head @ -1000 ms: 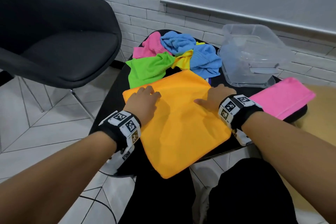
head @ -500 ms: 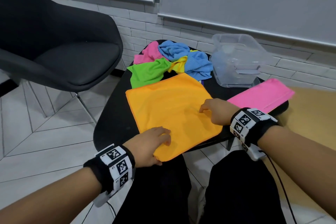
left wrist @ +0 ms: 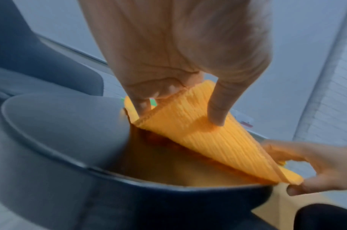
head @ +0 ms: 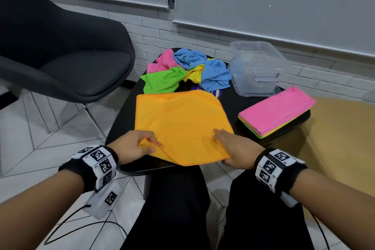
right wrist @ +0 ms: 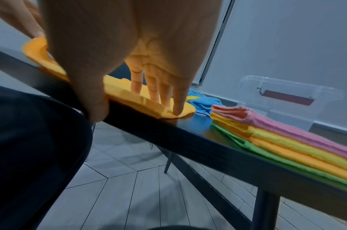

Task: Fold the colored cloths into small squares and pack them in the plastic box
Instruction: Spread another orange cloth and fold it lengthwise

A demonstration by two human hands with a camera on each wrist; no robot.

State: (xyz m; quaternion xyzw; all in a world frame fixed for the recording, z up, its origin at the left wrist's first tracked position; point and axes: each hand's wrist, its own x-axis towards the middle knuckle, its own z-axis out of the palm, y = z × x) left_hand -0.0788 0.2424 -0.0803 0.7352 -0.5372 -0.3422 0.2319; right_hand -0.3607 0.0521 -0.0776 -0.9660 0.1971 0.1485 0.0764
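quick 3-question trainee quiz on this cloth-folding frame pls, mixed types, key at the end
1. True or false: the plastic box already holds folded cloths.
2. Multiple choice: which colour tops the folded stack on the table? A) blue B) pink C) green
3. Short answer: what is the left hand doing to the orange cloth, and where is the right hand?

Key
1. False. No cloth shows inside the box.
2. B. Pink on top, with yellow, orange and green layers under it.
3. It pinches the near left corner and lifts it off the table; the right hand's fingers lie on the near right corner, thumb under the table edge.
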